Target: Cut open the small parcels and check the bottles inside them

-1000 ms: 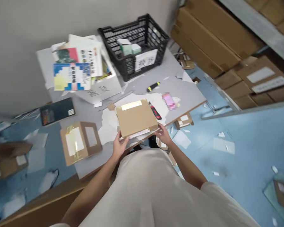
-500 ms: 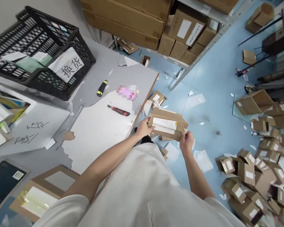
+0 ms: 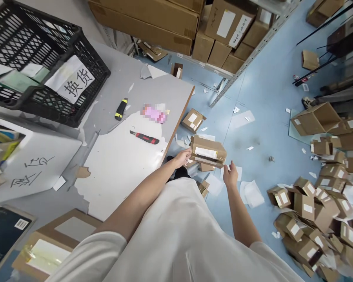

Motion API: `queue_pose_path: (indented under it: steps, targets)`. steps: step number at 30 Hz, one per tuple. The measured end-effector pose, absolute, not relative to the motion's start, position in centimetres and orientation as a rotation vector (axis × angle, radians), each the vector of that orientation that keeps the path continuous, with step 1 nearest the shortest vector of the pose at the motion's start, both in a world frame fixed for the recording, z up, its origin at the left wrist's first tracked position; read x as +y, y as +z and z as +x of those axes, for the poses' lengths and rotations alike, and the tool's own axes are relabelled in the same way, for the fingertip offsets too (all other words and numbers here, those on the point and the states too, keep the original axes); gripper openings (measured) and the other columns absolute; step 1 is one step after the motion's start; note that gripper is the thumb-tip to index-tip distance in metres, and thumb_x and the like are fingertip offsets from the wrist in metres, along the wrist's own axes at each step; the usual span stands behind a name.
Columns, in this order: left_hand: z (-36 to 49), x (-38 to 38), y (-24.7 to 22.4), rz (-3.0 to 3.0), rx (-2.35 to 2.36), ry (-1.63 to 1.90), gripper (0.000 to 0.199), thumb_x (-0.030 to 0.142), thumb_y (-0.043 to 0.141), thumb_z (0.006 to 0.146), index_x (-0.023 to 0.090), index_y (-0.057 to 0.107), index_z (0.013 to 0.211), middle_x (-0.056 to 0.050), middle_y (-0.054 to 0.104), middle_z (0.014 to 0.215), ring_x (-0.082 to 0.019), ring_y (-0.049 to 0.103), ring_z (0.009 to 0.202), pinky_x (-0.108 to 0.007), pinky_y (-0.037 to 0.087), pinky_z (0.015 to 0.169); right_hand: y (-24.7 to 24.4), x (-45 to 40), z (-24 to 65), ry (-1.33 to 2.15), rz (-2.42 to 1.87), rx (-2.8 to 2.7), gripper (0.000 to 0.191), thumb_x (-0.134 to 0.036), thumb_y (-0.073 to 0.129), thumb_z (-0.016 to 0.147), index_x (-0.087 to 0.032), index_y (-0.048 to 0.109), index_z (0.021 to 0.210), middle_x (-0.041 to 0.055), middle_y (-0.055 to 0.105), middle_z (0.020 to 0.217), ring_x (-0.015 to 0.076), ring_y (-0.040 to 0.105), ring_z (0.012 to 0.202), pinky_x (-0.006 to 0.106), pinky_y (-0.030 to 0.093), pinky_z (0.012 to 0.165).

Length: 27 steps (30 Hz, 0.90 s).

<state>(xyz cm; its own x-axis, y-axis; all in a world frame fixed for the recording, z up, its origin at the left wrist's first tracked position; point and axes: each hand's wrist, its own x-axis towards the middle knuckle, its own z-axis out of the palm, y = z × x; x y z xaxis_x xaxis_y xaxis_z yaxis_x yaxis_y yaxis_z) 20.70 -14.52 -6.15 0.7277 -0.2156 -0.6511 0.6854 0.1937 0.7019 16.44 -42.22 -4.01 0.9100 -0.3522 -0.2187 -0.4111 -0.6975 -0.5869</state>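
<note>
A small cardboard box (image 3: 209, 145) with a white label hangs over the blue floor between my hands. One edge of it is slit or torn along the label. My left hand (image 3: 182, 157) has its fingers stretched out at the box's left end; whether they still touch it I cannot tell. To the right, my right hand (image 3: 230, 174) is apart from the box, fingers spread and holding nothing. On the table lie a red-and-black utility knife (image 3: 144, 137), a yellow-and-black utility knife (image 3: 121, 109) and a blurred pink item (image 3: 154, 113).
The worn table (image 3: 111, 168) edge runs along my left. A black crate (image 3: 91, 58) and a white box (image 3: 44, 156) of papers stand on it. Shelving (image 3: 238, 74) with cartons is ahead. Emptied boxes (image 3: 304, 207) pile up at right, where a person's shoe (image 3: 307, 102) shows.
Both hands have loosened from the cardboard box, which has tipped and sits a little farther from them. My right hand has opened. The view has shifted slightly.
</note>
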Motion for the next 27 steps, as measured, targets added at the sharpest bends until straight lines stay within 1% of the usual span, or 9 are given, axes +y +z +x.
queue_pose_path:
  steps: [2,5,9,12,16,20,22,25,27]
  targets:
    - [20.9,-13.6,-5.8,1.125,0.490,-0.686,0.063,0.029,0.057,0.077,0.023,0.043,0.138,-0.014,0.059,0.132,-0.024,0.060,0.117,-0.041,0.043,0.098,-4.2,-42.0,16.9,0.076,-2.402,0.503,0.071,-0.048,0.041,0.084,-0.009,0.037,0.142,0.0226,0.045,0.143,0.0312,0.054,0.122,0.045,0.044,0.098]
    - [20.6,-11.7,-4.9,1.128,0.513,-0.641,0.062,0.029,0.060,0.079,0.023,0.042,0.138,-0.014,0.062,0.127,-0.023,0.063,0.113,-0.041,0.042,0.098,-3.8,-40.8,17.9,0.091,-2.393,0.397,0.067,-0.046,0.044,0.082,-0.009,0.042,0.138,0.0228,0.052,0.135,0.0284,0.064,0.106,0.044,0.048,0.093]
    - [18.3,-7.4,-4.3,1.340,0.572,-0.406,0.044,0.028,0.059,0.081,0.015,0.055,0.123,-0.013,0.070,0.108,-0.022,0.069,0.093,-0.039,0.047,0.092,-3.2,-37.8,20.5,0.258,-2.363,0.201,0.054,-0.049,0.041,0.085,-0.013,0.058,0.122,0.0138,0.072,0.097,0.0220,0.069,0.074,0.040,0.052,0.081]
    - [14.9,-3.3,-4.3,1.438,0.687,-0.176,0.037,0.028,0.062,0.078,0.014,0.061,0.113,-0.009,0.071,0.092,-0.019,0.068,0.079,-0.038,0.050,0.087,-3.3,-34.4,23.5,0.374,-2.377,-0.030,0.052,-0.054,0.039,0.085,-0.015,0.065,0.109,0.0089,0.072,0.075,0.0218,0.067,0.066,0.037,0.052,0.073]
    - [8.0,0.5,-4.0,1.431,0.971,0.106,0.036,0.032,0.065,0.073,0.017,0.064,0.106,-0.005,0.068,0.086,-0.017,0.065,0.072,-0.037,0.051,0.083,-4.2,-27.6,28.1,0.515,-2.341,-0.477,0.054,-0.054,0.041,0.084,-0.013,0.065,0.110,0.0094,0.071,0.076,0.0215,0.064,0.066,0.035,0.051,0.068]
    - [0.3,1.4,-3.3,1.265,1.301,0.408,0.038,0.036,0.064,0.072,0.015,0.063,0.104,-0.007,0.067,0.087,-0.019,0.065,0.076,-0.039,0.051,0.084,-4.8,-17.2,31.6,0.669,-2.241,-0.977,0.049,-0.048,0.044,0.084,-0.015,0.066,0.112,0.0084,0.071,0.078,0.0206,0.061,0.062,0.036,0.050,0.067]
    - [-3.6,0.9,-2.9,1.164,1.504,0.625,0.039,0.039,0.065,0.073,0.014,0.062,0.103,-0.010,0.067,0.094,-0.021,0.066,0.086,-0.040,0.050,0.089,-4.5,-10.6,31.8,0.762,-2.141,-1.224,0.044,-0.044,0.045,0.084,-0.017,0.067,0.111,0.0082,0.072,0.083,0.0209,0.062,0.065,0.037,0.050,0.071]
    - [-9.2,-0.8,-2.3,0.935,1.879,0.959,0.053,0.046,0.064,0.076,0.017,0.055,0.119,-0.015,0.059,0.123,-0.023,0.060,0.109,-0.038,0.048,0.096,-3.2,-0.3,28.9,0.957,-1.962,-1.552,0.039,-0.040,0.052,0.082,-0.020,0.067,0.113,0.0082,0.072,0.091,0.0225,0.066,0.074,0.041,0.050,0.081]
    - [-12.6,-1.6,-1.7,0.647,2.039,1.049,0.067,0.055,0.057,0.081,0.023,0.038,0.137,-0.015,0.042,0.144,-0.025,0.051,0.124,-0.036,0.049,0.094,-1.9,6.2,24.8,1.168,-1.827,-1.715,0.055,-0.042,0.068,0.072,-0.024,0.062,0.123,0.0081,0.072,0.102,0.0252,0.067,0.083,0.045,0.049,0.089]
